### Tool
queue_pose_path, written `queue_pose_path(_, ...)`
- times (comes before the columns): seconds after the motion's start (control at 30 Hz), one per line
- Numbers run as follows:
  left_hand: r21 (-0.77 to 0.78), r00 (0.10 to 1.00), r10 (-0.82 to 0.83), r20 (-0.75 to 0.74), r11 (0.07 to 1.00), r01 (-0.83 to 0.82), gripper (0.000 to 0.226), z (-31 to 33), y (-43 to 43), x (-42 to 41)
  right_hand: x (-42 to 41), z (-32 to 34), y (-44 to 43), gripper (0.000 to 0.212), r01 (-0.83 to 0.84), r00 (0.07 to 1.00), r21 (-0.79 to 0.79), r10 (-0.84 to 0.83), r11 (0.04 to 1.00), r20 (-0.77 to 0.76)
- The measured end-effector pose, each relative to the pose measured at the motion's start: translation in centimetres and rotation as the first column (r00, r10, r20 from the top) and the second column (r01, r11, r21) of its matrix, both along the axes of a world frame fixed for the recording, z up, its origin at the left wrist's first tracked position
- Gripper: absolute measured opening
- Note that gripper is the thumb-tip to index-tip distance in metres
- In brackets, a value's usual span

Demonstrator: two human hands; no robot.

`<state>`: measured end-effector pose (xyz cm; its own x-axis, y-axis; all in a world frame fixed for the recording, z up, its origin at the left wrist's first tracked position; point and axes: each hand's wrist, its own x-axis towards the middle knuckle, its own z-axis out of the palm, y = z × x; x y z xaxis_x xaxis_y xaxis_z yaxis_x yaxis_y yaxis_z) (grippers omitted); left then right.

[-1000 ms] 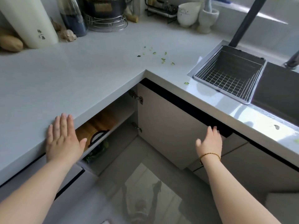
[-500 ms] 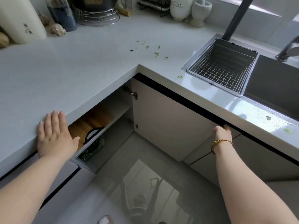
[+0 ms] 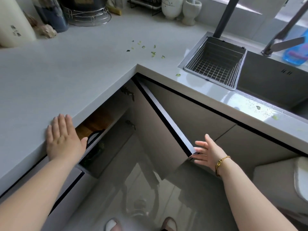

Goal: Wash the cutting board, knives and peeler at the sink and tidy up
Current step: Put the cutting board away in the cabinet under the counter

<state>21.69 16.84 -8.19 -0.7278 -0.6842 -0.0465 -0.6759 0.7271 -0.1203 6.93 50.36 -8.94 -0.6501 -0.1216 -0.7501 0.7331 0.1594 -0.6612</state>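
Right hand [image 3: 206, 154]: fingers straight and spread, touching free edge of half-open grey-beige cabinet door [image 3: 158, 130], likely to swing it. Left hand [image 3: 64, 140] flat on pale grey countertop [image 3: 83, 72], probably bracing. Just beyond, brown wooden cutting board [image 3: 96, 120] lies shelved inside cabinet

One wide-angle view looks from the person's head, forward and steeply down into the inner corner of an L-shaped countertop [image 3: 83, 77]. It sits close. Both forearms enter from the bottom edge, with the left hand [image 3: 64, 139] at lower left and the right hand [image 3: 209, 152] at lower right. The sink [image 3: 273, 80] lies at upper right. The floor [image 3: 166, 197] and the person's feet [image 3: 112, 224] fill the bottom centre. Straight edges bow near the borders.
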Motion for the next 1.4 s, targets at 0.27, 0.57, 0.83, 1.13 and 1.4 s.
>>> queue_pose_path(0.27,0.191,0.987,-0.096,-0.129,0.974,0.120,0.065,3.1,-3.7,1.7,6.6,1.4,-10.7,0.061,-0.203,0.956,-0.211,0.240,0.956,0.168)
queue_pose_path(0.57,0.176,0.921,-0.086,-0.379,0.971,0.163,0.076,0.8,-8.0,4.4,8.1,1.4,-22.5,0.070,-0.283,0.915,-0.252,0.339,0.926,0.219)
queue_pose_path(0.83,0.160,0.922,-0.101,-0.375,0.972,0.171,0.051,0.2,-8.8,4.0,9.5,-0.3,-28.1,0.059,-0.109,0.972,-0.199,0.146,0.974,0.186)
queue_pose_path(1.13,0.117,0.929,-0.172,-0.328,0.968,0.221,0.046,-0.3,-9.0,3.9,10.0,-0.2,-32.3,0.063,0.060,0.967,-0.367,0.037,0.928,0.251)
queue_pose_path(1.4,0.131,0.945,-0.174,-0.278,0.967,0.217,0.046,-0.2,-8.9,3.8,10.1,-1.6,-34.6,0.045,0.051,0.968,-0.374,0.046,0.926,0.247)
